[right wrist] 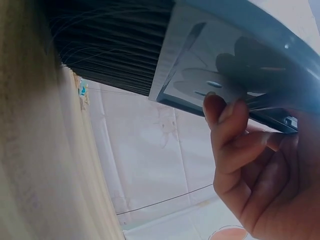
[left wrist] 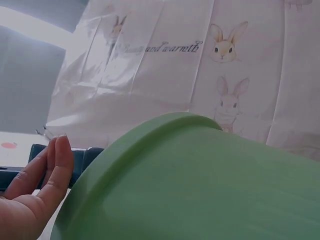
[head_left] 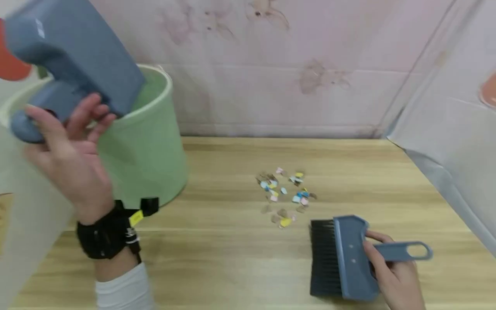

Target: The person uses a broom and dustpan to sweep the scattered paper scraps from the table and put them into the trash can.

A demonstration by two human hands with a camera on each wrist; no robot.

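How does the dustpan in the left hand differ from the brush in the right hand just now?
The dustpan is raised in the air, tipped over the rim of the green bin; the brush lies low on the wooden table. The dustpan is a broad bristle-free scoop; the brush carries dark bristles and a looped handle. The left hand holds the dustpan with loosely spread fingers; the right hand curls round the brush. Both are grey-blue plastic.

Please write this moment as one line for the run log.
left hand: holds dustpan over green bin | right hand: grips brush | paper scraps: on table
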